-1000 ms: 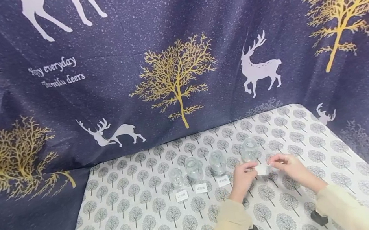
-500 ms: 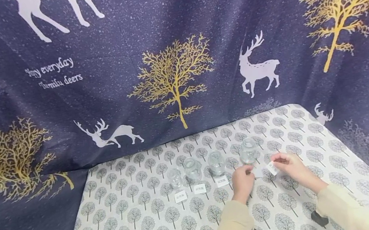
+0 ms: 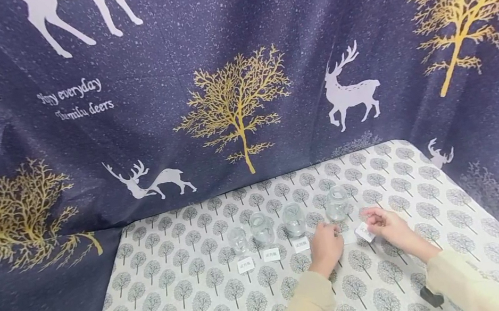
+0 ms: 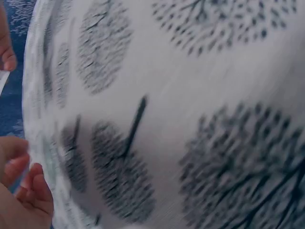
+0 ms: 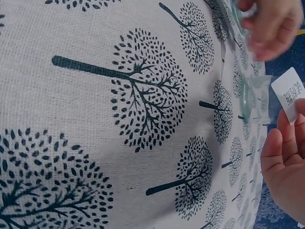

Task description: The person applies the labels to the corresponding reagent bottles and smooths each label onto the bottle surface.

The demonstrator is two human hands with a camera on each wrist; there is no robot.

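My right hand (image 3: 388, 229) pinches a small white card with printed characters (image 3: 364, 232); in the right wrist view the card (image 5: 289, 94) stands tilted from the fingertips. My left hand (image 3: 327, 247) is low over the cloth, fingers loosely bent; the left wrist view shows nothing between thumb and fingers. A pale blank rectangle (image 3: 349, 238) lies between both hands. Behind them stands an upright clear glass jar (image 3: 337, 204). Farther left are more glass jars (image 3: 294, 220), (image 3: 262, 229) and a smaller one (image 3: 238, 241).
Printed white cards (image 3: 301, 245), (image 3: 271, 255), (image 3: 245, 265) lie in front of the three left jars. A tree-patterned cloth (image 3: 192, 293) covers the table. A dark blue curtain with deer and trees (image 3: 154, 132) hangs behind and at the sides.
My left hand has drawn back left, away from the pale rectangle. The printed card in my right hand has come into view and has moved slightly left and down.
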